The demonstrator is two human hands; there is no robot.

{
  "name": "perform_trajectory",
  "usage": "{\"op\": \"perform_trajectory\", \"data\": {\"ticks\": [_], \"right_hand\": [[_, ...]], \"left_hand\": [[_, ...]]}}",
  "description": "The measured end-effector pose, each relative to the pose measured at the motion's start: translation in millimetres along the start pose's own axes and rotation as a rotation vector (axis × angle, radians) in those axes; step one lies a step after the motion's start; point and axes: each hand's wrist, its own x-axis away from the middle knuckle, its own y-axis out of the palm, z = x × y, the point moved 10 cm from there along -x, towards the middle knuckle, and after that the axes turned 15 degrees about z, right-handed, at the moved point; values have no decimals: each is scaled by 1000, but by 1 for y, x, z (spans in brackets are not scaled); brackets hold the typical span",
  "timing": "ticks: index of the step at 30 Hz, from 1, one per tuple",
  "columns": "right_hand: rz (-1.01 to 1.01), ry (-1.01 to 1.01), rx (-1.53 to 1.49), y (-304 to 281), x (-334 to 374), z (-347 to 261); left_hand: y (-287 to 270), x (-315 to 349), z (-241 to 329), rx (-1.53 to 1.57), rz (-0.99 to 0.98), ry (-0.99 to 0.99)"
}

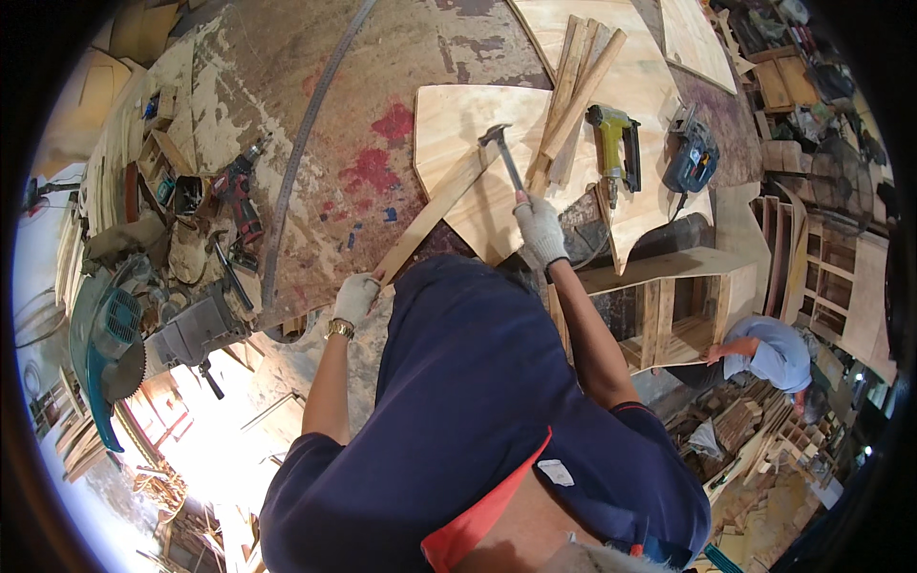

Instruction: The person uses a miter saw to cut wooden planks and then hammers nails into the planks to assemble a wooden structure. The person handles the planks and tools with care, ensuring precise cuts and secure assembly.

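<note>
My left hand (356,298), in a pale work glove, is closed round the near end of a narrow wooden strip (427,218). The strip slants away to the right, its far end lying over a plywood panel (449,119). In my gloved right hand (541,232) is a claw hammer (504,156), gripped by its handle. The hammer's dark head is beside the strip's far end; whether they touch I cannot tell. Several loose wooden strips (580,95) lie crossed on the plywood just right of the hammer.
A yellow-green nail gun (614,146) and a blue jigsaw (692,153) lie at the right. On the left are a cordless drill (239,196) and a teal miter saw (113,334). A person (769,351) crouches by a wooden frame (669,304) at the lower right.
</note>
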Motion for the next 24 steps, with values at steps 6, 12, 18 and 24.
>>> {"op": "perform_trajectory", "data": {"ticks": [6, 12, 18, 24], "right_hand": [[332, -10, -171, -31, -4, -4], [-103, -61, -7, 1, 4, -4], [285, -6, -227, -30, -11, -6], [-283, -112, 139, 24, 22, 1]], "left_hand": [[-8, -5, 4, -143, 52, 115], [-18, -2, 5, -77, 135, 66], [-19, -3, 12, -219, 151, 135], [-29, 0, 21, -298, 211, 160]]}}
